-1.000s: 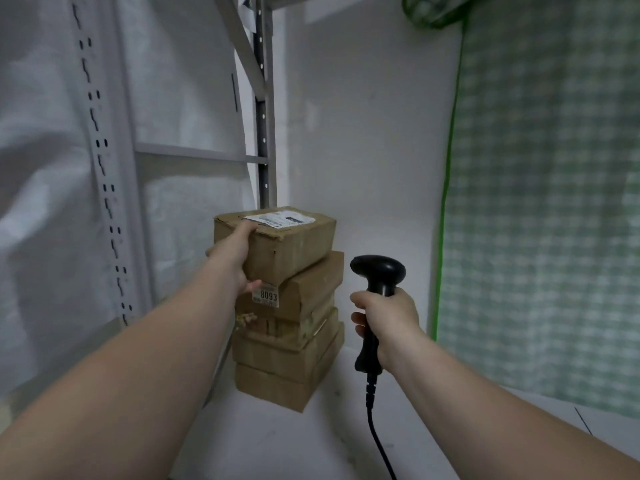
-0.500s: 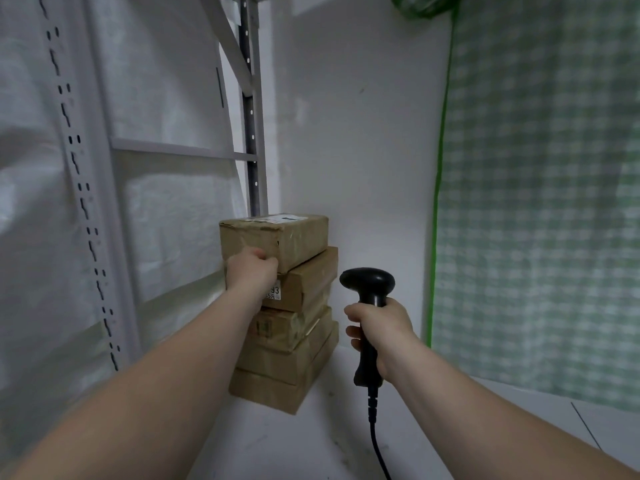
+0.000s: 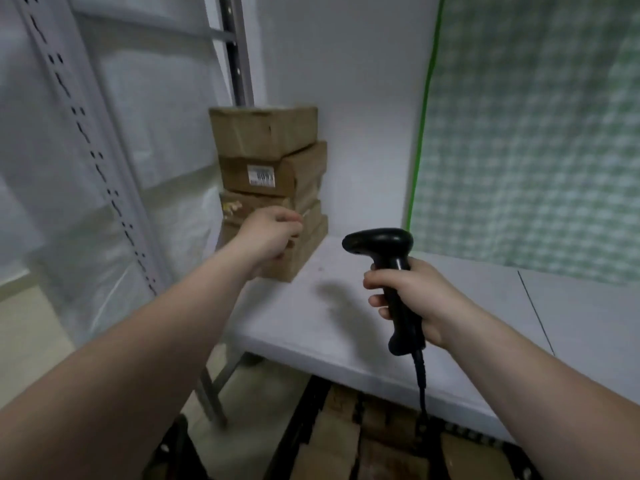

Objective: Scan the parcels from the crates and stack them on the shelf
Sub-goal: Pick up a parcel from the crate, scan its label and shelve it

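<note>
1. Brown cardboard parcels, one stack (image 3: 294,168), stand at the left end of the white shelf board (image 3: 311,323), centre of frame, back near the white wall (image 3: 346,98). The stack's lower left side is hidden by the left hand.
2. The grey perforated upright (image 3: 86,133) runs down the left of frame. The green checked curtain (image 3: 536,133) closes the right.
3. The bare board right of the stack runs to the right frame edge. Its front edge crosses the lower centre and overhangs a black crate (image 3: 301,410) with brown parcels, blurred.
4. Left hand (image 3: 270,233): fingers (image 3: 294,221) curled in, nothing seen in them, in front of the stack's lower parcels. Contact unclear because of blur.
5. Right hand (image 3: 415,296): fingers wrapped round the grip of the black handheld barcode scanner (image 3: 384,244), right of the stack and apart from it, head toward the parcels. Its black cable (image 3: 420,382) hangs down past the board edge.
</note>
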The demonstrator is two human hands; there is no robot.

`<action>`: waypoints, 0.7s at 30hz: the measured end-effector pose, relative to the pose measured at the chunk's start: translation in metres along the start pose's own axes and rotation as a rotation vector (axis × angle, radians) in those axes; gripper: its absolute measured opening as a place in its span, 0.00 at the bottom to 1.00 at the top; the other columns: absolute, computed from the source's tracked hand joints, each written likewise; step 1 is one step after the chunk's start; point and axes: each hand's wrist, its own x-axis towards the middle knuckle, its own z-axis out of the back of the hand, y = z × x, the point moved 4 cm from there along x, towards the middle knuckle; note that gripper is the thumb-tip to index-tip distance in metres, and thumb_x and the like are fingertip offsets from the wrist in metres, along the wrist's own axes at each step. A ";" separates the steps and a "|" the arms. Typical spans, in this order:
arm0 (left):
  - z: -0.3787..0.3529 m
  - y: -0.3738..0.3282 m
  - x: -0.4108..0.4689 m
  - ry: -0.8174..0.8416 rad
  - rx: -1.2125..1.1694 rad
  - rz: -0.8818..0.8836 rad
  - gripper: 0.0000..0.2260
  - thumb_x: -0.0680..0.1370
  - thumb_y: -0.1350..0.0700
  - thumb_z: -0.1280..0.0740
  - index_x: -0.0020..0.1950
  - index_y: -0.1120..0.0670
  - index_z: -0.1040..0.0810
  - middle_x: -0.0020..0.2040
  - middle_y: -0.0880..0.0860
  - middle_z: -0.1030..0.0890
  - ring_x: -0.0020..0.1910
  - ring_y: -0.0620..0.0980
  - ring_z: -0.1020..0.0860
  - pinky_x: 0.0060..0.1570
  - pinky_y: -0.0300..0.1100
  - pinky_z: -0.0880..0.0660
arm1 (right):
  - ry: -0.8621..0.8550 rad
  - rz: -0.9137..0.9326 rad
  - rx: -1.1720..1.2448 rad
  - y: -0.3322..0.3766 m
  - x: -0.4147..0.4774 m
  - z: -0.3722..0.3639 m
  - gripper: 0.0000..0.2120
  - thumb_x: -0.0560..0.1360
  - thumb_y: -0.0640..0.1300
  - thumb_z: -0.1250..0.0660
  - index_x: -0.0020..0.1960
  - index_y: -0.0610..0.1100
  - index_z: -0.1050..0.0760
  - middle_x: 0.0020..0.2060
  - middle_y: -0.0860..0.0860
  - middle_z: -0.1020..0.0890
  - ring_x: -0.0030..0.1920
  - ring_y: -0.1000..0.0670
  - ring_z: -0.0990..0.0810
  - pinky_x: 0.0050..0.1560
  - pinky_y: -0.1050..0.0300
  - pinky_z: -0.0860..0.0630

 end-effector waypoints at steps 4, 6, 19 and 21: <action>-0.047 0.047 -0.066 0.274 0.107 0.073 0.07 0.79 0.57 0.35 0.56 0.52 0.22 0.45 0.52 0.20 0.40 0.48 0.22 0.39 0.41 0.25 | 0.060 -0.103 -0.073 -0.046 -0.049 0.013 0.09 0.74 0.37 0.31 0.53 0.40 0.24 0.41 0.43 0.20 0.34 0.49 0.23 0.31 0.58 0.26; -0.074 0.075 -0.100 0.402 0.184 0.124 0.07 0.79 0.58 0.35 0.56 0.53 0.21 0.45 0.52 0.20 0.39 0.47 0.23 0.36 0.38 0.27 | 0.068 -0.164 -0.080 -0.075 -0.072 0.022 0.09 0.74 0.38 0.30 0.53 0.40 0.25 0.40 0.43 0.20 0.33 0.49 0.23 0.30 0.58 0.26; -0.198 0.209 -0.236 0.775 0.375 0.370 0.10 0.81 0.56 0.40 0.57 0.58 0.22 0.62 0.58 0.23 0.59 0.56 0.24 0.54 0.44 0.28 | -0.169 -0.628 0.048 -0.259 -0.153 0.089 0.03 0.76 0.37 0.34 0.46 0.36 0.25 0.33 0.44 0.25 0.27 0.49 0.28 0.26 0.58 0.31; -0.214 0.210 -0.242 0.787 0.382 0.324 0.08 0.81 0.56 0.40 0.50 0.54 0.22 0.53 0.52 0.21 0.52 0.49 0.24 0.51 0.39 0.31 | -0.255 -0.662 0.075 -0.278 -0.158 0.101 0.04 0.76 0.36 0.34 0.48 0.35 0.24 0.33 0.44 0.24 0.28 0.49 0.28 0.28 0.57 0.30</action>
